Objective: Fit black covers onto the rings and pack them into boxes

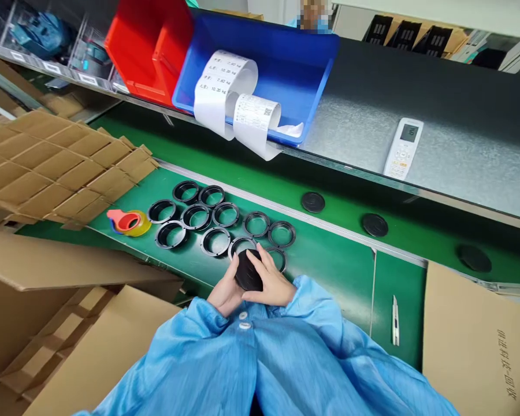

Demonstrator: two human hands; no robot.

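Observation:
Between my two hands is a round black disc point(248, 271), held close to my chest above the near edge of the green bench. My left hand point(226, 290) grips its left side from below. Fingers of my right hand point(272, 281) lie over its face and right edge. Just beyond the hands, several black rings point(215, 241) are grouped on the bench, some partly hidden behind my fingers. Similar black discs point(312, 202) lie on the green strip farther back, spaced out toward the right.
A tape roll with a red holder point(130, 222) sits left of the rings. Cardboard dividers point(56, 167) and an open carton point(95, 323) stand left. A utility knife point(395, 321) and cardboard point(481, 329) lie right. Overhead, a shelf carries a blue bin point(299, 63), red bin point(143, 52) and remote point(404, 149).

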